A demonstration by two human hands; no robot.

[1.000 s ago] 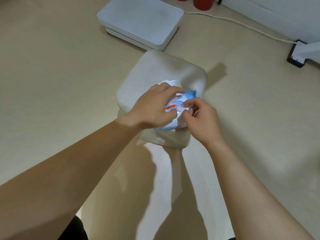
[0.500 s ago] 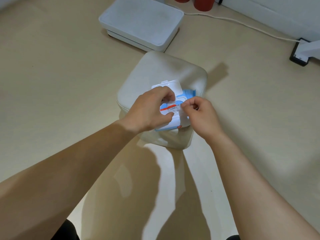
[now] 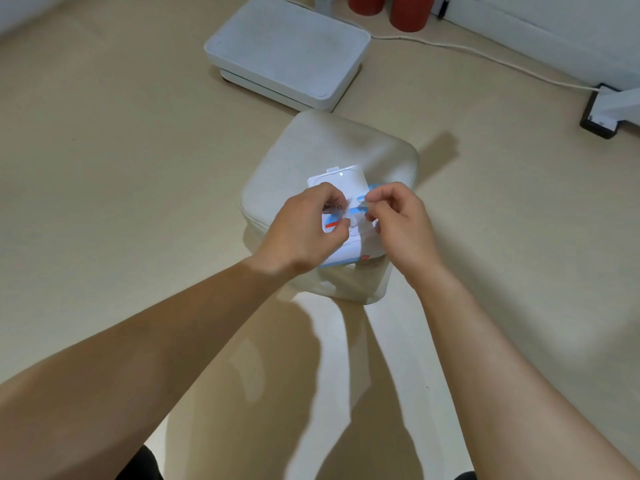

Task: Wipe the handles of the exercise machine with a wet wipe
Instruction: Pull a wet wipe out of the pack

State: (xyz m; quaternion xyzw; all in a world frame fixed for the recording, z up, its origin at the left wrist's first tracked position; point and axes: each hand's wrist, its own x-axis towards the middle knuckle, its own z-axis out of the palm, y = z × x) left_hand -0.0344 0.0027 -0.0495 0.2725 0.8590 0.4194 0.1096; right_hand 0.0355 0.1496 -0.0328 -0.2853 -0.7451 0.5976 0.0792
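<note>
**Freeing a wipe from the pack**

Reaching forward with both forearms over the floor. Gripping the wet wipe pack [image 3: 346, 252] with the left hand [image 3: 304, 233], fingers curled round its near-left side, thumb and forefinger closing on the top face by the opening. Pinching a pale strip [image 3: 358, 210] at that opening with the thumb and forefinger of the right hand [image 3: 401, 226], other fingers loosely curled. Not managing to tell wipe from seal sticker there, the strip being small and half hidden.

Resting the pack on the cream padded stool [image 3: 311, 150], with the white flip lid [image 3: 341, 180] standing open on the far side.

Judging the task as barely begun, with no wipe free yet. Probably doing best by:
- pressing the pack firmly down onto the soft stool with the left hand
- pulling slowly up and away with the right, aiming at one sheet rather than a chain
- watching for the light pack lifting or sliding on the cushion

Passing, beyond the stool, a white flat lidded box [image 3: 287, 46], then two red cylinders [image 3: 405, 12] and a white cable [image 3: 485, 55] by the wall. Finding no exercise machine handles in view.
</note>
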